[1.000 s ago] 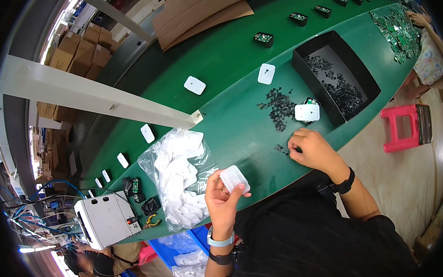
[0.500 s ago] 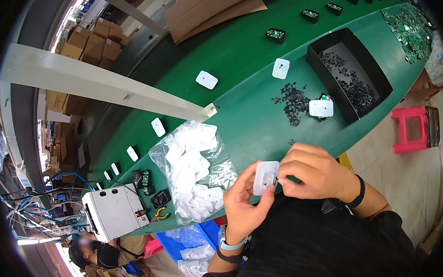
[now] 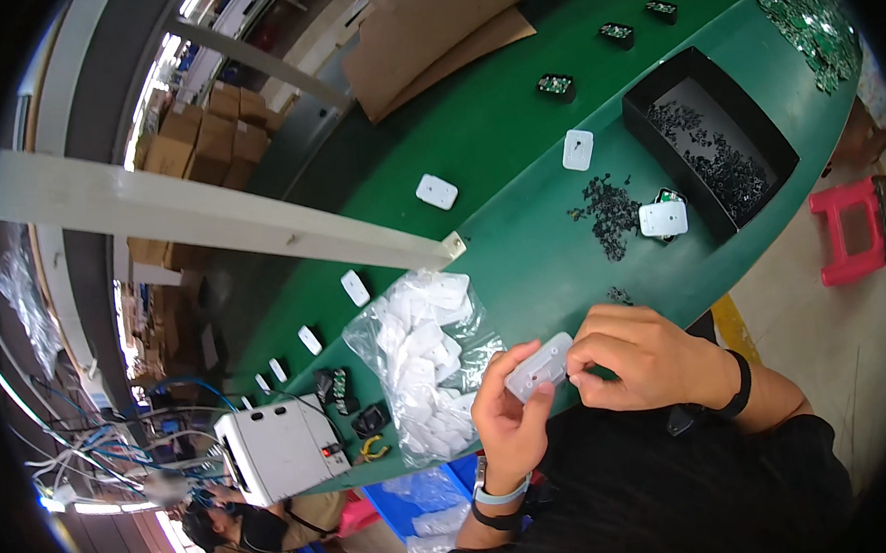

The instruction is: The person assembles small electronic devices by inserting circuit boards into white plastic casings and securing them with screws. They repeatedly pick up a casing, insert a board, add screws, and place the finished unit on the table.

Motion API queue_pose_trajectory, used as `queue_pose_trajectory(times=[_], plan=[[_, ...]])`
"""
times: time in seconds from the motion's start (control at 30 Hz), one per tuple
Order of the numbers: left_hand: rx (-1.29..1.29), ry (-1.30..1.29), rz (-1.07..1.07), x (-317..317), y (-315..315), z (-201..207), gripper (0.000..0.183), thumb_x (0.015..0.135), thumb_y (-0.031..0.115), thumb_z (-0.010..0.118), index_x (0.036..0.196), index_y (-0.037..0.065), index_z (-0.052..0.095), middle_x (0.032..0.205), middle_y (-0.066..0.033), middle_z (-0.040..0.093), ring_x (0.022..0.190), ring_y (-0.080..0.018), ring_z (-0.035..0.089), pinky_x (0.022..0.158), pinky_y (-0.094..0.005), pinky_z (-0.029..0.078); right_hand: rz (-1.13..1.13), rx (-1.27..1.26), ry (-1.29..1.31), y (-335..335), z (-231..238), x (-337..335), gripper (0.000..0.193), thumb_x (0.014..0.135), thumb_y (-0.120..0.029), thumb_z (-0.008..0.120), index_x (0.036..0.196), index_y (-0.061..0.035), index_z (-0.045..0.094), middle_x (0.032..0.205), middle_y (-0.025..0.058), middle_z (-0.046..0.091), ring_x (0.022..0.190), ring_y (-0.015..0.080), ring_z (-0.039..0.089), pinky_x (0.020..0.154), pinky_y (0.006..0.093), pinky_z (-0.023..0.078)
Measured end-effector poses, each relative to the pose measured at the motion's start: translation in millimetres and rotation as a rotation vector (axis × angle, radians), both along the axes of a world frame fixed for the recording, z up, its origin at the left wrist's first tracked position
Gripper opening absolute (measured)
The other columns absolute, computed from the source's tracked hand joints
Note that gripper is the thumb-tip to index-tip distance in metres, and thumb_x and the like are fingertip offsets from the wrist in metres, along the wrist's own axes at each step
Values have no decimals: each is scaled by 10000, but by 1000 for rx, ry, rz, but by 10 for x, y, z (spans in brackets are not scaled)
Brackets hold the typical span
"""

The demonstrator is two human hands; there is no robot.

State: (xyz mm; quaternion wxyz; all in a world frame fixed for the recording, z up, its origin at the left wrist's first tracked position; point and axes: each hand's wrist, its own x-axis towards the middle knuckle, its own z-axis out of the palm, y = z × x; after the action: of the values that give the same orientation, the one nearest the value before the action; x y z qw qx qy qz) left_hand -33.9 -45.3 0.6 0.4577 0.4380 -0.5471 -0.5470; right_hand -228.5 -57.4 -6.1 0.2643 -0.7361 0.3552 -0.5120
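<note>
My left hand holds a small white plastic cover close to my body, above the near edge of the green bench. My right hand pinches at the cover's right end, fingers closed on something too small to make out. A clear bag of white plastic covers lies just left of my hands. Small black parts lie in a loose pile on the bench, with another white cover beside them.
A black tray holds more small black parts at the right. Single white covers and black modules sit along the belt. A white box-shaped device stands at the left end, a red stool on the floor right, cardboard sheets behind.
My right hand left the black parts on the bench and came to the cover. Both hands drew in toward my body, and now hold the cover together.
</note>
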Motion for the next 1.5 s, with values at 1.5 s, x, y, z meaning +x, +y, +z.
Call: queue_pose_trajectory(times=[1.5], plan=[[280,238,27,27,48,-41,345,938,-88,628,1269,-50,539,1173,-145,695,1017,-129,666,870,-243,522,66,739,-408,-6,-5,119,332,804,89,656,1114,-6,585,953,42,659,876,88,660,662,261,542]])
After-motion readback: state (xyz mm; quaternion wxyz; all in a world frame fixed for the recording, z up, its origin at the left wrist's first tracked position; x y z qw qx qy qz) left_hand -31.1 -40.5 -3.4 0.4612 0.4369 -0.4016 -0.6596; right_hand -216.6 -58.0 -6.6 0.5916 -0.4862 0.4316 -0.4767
